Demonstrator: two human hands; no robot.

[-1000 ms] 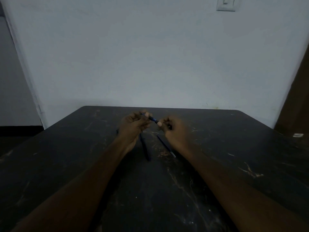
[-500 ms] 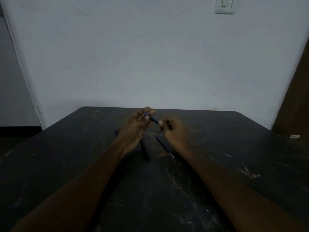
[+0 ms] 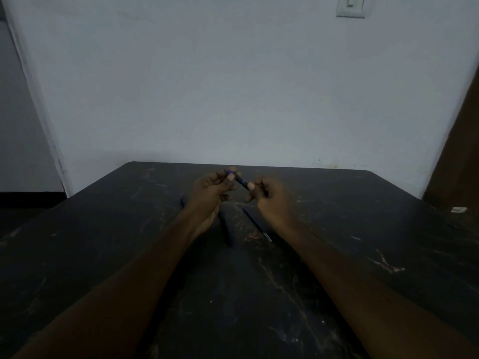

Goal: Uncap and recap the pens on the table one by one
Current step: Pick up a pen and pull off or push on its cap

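Little has shifted — left hand and right hand still pinch one blue pen above the bench, each grip closed on an end, cap state unclear — other pens below await their turn.

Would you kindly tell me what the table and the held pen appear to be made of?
The table: probably dark laminate or painted board, matte, with pale scratches and worn patches. The held pen: likely plastic, dark barrel with a blue end; dim light leaves its finish unclear.
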